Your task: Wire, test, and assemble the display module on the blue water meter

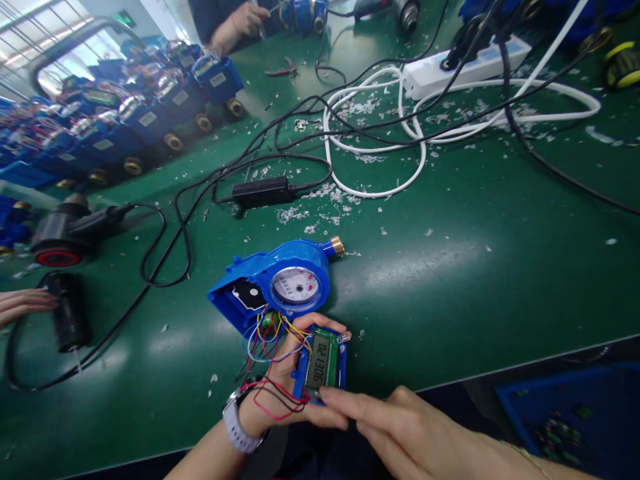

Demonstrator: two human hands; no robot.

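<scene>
My left hand (287, 377), wearing a wristwatch (240, 423) on its wrist, is closed around a small display module (323, 360). This module has a blue frame, a green circuit board and an LCD reading digits. The index finger of my right hand (400, 427) is stretched out, its tip touching the module's lower edge; no object shows in that hand. Coloured wires (267, 347) run from the module to a blue water meter (300, 250), which lies on the table just beyond my left hand. Its round dial faces up, and a brass fitting (337, 246) sticks out to the right.
Blue meters (150, 123) crowd the green table (475, 267) at back left. A heat gun (63, 233) lies left; another person's hand (27, 303) touches a black tool (70, 310). Tangled cables (333, 147), a power strip (465, 67) and plastic scraps spread across the back.
</scene>
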